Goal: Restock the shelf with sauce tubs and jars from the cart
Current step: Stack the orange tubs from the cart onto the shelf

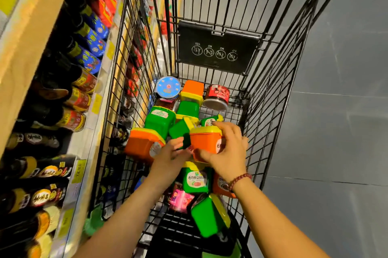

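While the right-hand grip [226, 152] is closed on an orange sauce tub [204, 143] at the middle of the cart [273, 81], fingers curled over its yellow lid and thumb under its near edge, the tub sits on top of the heap rather than buried in it. It lies tipped, and its lid-to-base axis seems to run roughly along the cart's length, lid toward the cart's far end and base toward the person. The left-hand grip [170, 153] reaches in from the cart's left half and its fingertips meet the tub's left corner; I cannot tell whether they pinch it or only touch it. More green tubs [159, 121] and a second orange tub [139, 144] lie loose on the left side of the cart floor, and a red-labelled jar [217, 97] and a blue-lidded tin [168, 87] lie against the cart's far end.

What the next move turns on is that the shelf [98, 98] stands just outside the cart's left wall, so the tub has to rise above that wire wall and travel left. The hand that plainly holds it is on the cart's right side, the farther one from the shelf; the left one is nearer. Judging from this, either a hand-over to the left or a two-handed lift would suit, with the tub turned lid-up on the way
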Motion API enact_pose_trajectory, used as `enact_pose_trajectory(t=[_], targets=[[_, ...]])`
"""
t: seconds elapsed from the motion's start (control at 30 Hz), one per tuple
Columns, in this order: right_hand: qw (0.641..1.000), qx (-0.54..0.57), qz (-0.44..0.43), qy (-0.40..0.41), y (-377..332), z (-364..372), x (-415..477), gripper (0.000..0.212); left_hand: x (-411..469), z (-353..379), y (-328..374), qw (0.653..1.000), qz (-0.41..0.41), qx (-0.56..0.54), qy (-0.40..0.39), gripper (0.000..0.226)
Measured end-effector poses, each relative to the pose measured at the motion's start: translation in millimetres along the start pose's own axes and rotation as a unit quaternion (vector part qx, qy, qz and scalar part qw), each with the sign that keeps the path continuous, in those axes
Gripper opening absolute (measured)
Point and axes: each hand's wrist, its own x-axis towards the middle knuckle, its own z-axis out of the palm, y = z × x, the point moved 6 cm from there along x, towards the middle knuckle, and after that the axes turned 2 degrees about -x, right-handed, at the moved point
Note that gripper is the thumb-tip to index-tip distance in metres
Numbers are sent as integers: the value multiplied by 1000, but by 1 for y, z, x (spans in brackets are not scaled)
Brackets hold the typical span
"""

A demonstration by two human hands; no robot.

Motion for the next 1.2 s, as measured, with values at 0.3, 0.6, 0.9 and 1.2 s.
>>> enact_pose_trajectory(t=[0.3, 0.6, 0.9, 1.2], targets=[[991, 57, -109, -55, -50, -14, -47, 77, -14, 5, 23, 983, 56, -168, 43, 65], [945, 317, 77, 1, 15, -2, -76, 55, -16, -10, 0, 985, 1, -168, 47, 63], [945, 82, 294, 113, 62, 25, -102, 71, -33, -41, -41, 970, -45, -228, 71, 78], [921, 35, 361, 142, 74, 36, -92, 74, -35, -51, -61, 968, -65, -236, 63, 75]])
